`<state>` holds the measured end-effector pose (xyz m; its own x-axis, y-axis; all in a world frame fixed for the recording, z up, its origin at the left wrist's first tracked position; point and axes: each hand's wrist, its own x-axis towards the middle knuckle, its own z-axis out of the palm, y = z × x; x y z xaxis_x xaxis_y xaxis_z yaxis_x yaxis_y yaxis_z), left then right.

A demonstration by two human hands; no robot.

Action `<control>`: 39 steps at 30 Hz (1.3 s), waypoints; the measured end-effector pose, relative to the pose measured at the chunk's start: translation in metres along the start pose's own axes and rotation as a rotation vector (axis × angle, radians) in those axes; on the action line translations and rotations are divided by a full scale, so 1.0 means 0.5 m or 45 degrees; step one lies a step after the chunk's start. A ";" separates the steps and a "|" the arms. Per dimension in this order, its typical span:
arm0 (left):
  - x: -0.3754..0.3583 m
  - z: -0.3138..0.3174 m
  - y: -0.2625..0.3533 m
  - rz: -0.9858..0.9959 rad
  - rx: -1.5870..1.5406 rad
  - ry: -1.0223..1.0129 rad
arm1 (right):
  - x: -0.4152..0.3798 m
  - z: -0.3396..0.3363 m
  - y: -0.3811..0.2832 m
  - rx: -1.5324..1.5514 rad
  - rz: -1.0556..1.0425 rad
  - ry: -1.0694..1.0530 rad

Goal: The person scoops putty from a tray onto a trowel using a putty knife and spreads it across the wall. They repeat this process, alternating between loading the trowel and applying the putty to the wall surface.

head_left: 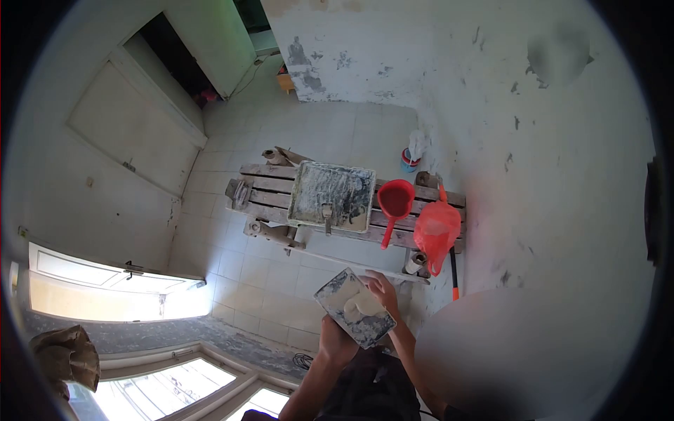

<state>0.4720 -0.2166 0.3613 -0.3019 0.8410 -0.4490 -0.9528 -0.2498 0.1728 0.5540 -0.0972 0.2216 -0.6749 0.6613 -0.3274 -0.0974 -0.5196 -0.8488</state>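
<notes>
My left hand (338, 341) is closed on the lower left edge of a square plaster hawk (339, 303), its thumb side against the board. The hawk is tilted, smeared grey and dark, with a pale lump of wet plaster (357, 306) on its face. At the upper right edge, my right hand (381, 289) has its fingers bent against the board; part of the hand is hidden behind it. Beyond both hands, a shallow plaster-caked tray (302, 203) rests on a wooden bench. A putty knife (328, 219) lies in the tray's near side.
The slatted bench (270, 184) also bears a red dipper (396, 199) and a red plastic bag (438, 228). A small bucket (409, 161) stands behind it on the tiled floor (239, 242). A patched wall (491, 140) rises close on the right; a large blur covers the lower right.
</notes>
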 end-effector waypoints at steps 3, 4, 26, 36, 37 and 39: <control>0.003 0.116 -0.076 -0.057 0.082 -0.131 | -0.251 0.003 -0.152 0.068 -0.212 0.240; 0.000 0.151 -0.108 -0.088 0.199 -0.238 | -0.313 0.012 -0.214 0.064 -0.355 0.304; -0.602 0.435 -0.593 -1.047 0.875 -1.959 | -1.081 0.182 -0.521 0.072 -2.606 1.883; -0.565 0.500 -0.583 -1.018 0.776 -2.183 | -1.457 0.405 -0.754 -0.586 -2.881 2.118; -0.549 0.492 -0.589 -1.036 0.741 -2.167 | -1.492 0.419 -0.782 -0.628 -2.855 2.165; -0.532 0.487 -0.587 -1.063 0.756 -2.131 | -1.530 0.441 -0.845 -0.636 -2.754 2.307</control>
<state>0.8399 -0.2503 0.6434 0.8117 0.2657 0.5202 -0.5791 0.2500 0.7760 0.9502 -0.5032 0.9222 0.5872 -0.4240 0.6895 0.7443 0.6177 -0.2540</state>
